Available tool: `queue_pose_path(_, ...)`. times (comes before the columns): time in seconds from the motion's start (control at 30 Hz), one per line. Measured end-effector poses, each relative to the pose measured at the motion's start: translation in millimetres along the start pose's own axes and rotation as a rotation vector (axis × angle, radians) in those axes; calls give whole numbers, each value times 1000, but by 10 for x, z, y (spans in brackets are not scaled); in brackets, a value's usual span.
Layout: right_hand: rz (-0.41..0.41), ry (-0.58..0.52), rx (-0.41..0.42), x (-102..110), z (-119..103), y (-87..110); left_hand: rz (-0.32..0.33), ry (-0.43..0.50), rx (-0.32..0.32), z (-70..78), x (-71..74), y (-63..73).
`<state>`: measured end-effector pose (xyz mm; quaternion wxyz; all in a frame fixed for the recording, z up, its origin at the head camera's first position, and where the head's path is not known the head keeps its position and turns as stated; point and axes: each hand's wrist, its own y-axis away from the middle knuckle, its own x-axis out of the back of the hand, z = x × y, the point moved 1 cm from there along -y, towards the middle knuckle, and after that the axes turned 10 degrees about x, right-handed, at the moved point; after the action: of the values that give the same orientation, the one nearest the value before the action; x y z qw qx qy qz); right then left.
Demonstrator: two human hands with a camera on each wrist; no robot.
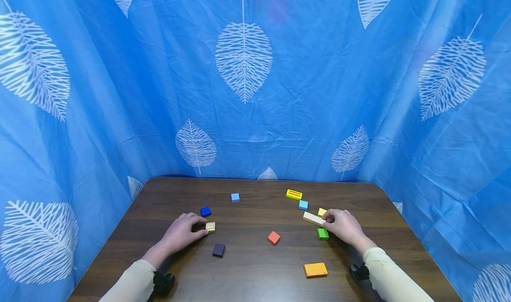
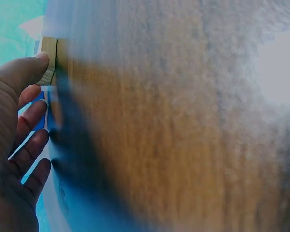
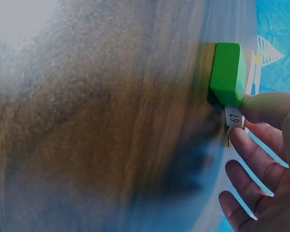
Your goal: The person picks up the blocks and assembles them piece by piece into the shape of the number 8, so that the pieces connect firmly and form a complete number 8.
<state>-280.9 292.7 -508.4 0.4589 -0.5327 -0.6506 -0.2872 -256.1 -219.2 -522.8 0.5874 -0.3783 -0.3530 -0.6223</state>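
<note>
On the left of the table, my left hand (image 1: 185, 232) pinches a small striped wooden block (image 1: 211, 227) between thumb and forefinger. The left wrist view shows the thumb over the face of that wooden block (image 2: 49, 60), with the other fingers loosely spread below. A dark blue block (image 1: 205, 211) lies just beyond it, and a dark purple block (image 1: 218, 250) nearer me. At the right, my right hand (image 1: 344, 224) pinches the near end of a long cream block (image 1: 313, 218), which bears a number in the right wrist view. Beside those fingers lie a green block (image 1: 323, 234) and a partly hidden pale yellow block (image 1: 321, 212).
Toward the back lie a light blue block (image 1: 235, 198), another light blue block (image 1: 303, 205) and a yellow block (image 1: 294, 194) with dark lines. A red block (image 1: 273, 237) is mid-table, an orange block (image 1: 315, 270) near the front. A blue leaf-print curtain (image 1: 295, 129) surrounds the table.
</note>
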Motion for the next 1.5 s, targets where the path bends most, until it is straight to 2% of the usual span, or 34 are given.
queue_pose_path(0.2,-24,-97,-78,-23,82,11,4,4,-9,-11,-13,2)
queue_pose_path(0.4,-27,-118,-90,-7,117,27,13,9,-3,-25,-45,-9)
queue_pose_path(0.7,-26,-106,-82,35,114,45,1,31,16,-17,-53,-11)
queue_pose_path(1.17,-27,-48,-39,-10,146,48,23,37,15,-33,-62,8)
queue_pose_path(1.5,22,-31,19,83,109,31,34,59,15,-45,-75,23)
